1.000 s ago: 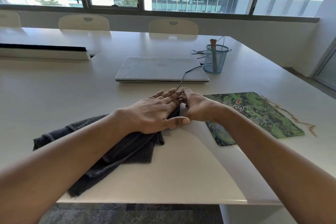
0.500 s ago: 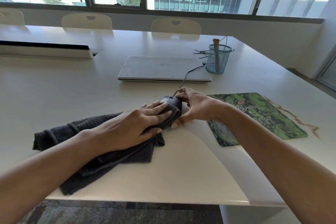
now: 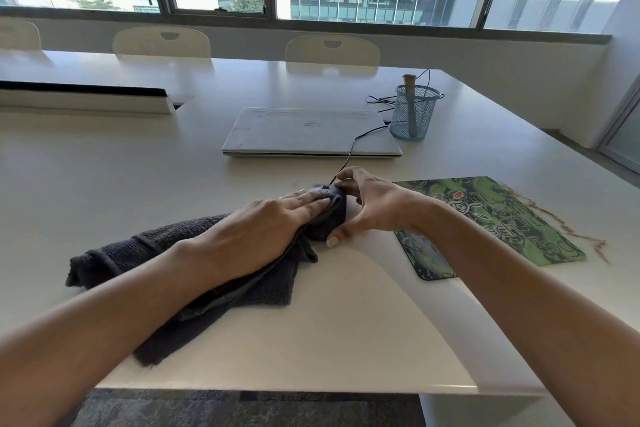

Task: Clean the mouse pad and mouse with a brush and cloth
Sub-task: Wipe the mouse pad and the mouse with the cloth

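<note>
left grip (image 3: 263,229): i see fingers straight, pressing cloth (image 3: 145,253) onto mouse (image 3: 320,190), centre frame
right grip (image 3: 374,208): clamped round the mouse

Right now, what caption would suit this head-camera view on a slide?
Left hand presses a dark cloth onto the wired mouse, right hand holding it, beside a green mouse pad.

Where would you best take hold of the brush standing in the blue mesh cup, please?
Pinch the brush by its upper end, which sticks out above the rim of the mesh cup, coming down from above. It stands nearly upright, and the cup's wall shuts off its lower part from the side.
</note>
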Tool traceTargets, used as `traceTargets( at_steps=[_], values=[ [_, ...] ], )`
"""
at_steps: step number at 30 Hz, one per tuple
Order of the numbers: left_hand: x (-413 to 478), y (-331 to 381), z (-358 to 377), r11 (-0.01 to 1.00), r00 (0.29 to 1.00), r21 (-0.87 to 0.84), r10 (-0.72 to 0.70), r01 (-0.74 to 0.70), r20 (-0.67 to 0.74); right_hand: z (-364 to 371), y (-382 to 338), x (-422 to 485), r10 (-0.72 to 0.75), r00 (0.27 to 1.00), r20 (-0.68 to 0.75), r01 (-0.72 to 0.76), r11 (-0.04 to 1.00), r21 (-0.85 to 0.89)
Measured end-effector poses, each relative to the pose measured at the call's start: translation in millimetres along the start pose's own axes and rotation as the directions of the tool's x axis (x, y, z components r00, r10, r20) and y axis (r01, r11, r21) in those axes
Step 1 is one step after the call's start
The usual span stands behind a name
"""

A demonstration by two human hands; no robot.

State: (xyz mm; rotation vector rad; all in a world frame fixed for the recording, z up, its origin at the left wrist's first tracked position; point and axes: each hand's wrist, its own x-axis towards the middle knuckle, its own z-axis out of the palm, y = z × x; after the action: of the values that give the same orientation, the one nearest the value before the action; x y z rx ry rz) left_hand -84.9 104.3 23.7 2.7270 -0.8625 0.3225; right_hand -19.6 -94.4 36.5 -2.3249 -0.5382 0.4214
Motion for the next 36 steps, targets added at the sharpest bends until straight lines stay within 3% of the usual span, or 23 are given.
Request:
traceTargets(
  at_steps=[4,9,14,23,27,31,33,36],
  values=[
    [18.0,-11.5,1.2,0.968,0.986,-0.195,-0.164,0.159,-0.010,0.0,-0.8,-2.5,0.005,1.000,-0.014,-0.006,0.999,-0.039],
    [41.9,-26.7,-1.5,0.956,0.959,-0.119,-0.254,0.269,0.124,-0.6,-0.9,-1.0,0.012,1.000,-0.011,-0.013,0.999,-0.040],
    [57.0,-28.3,-2.7,0.955,0.950,-0.103,-0.256,0.277,0.177,-1.4,-1.7,-2.2,0.021,1.000,-0.005,-0.022,0.999,-0.047],
    [32.1,-26.3,-12.3,0.966,0.980,-0.173,-0.183,0.195,0.080,0.0,-2.0,-5.1,0.031,0.999,0.011,-0.031,0.999,-0.023],
    [14.1,-26.1,-23.4,0.959,0.974,-0.176,-0.209,0.223,0.091,-0.2,-2.2,-6.5,0.029,0.999,0.034,-0.029,1.000,-0.011],
    [-7.1,-21.2,-30.9,0.944,0.959,-0.182,-0.284,0.277,-0.013,-1.0,-6.3,-10.2,0.008,1.000,0.026,-0.007,0.999,-0.040],
    [-18.7,-14.0,-34.8,0.950,0.953,-0.131,-0.295,0.285,-0.067,-2.4,-14.0,-13.1,-0.040,0.999,-0.020,0.038,0.997,-0.073],
    [-33.1,-1.4,-40.2,0.950,0.956,0.109,-0.292,0.293,-0.017,0.9,-32.9,-16.9,-0.161,0.982,-0.096,0.140,0.971,-0.195]
  ],
)
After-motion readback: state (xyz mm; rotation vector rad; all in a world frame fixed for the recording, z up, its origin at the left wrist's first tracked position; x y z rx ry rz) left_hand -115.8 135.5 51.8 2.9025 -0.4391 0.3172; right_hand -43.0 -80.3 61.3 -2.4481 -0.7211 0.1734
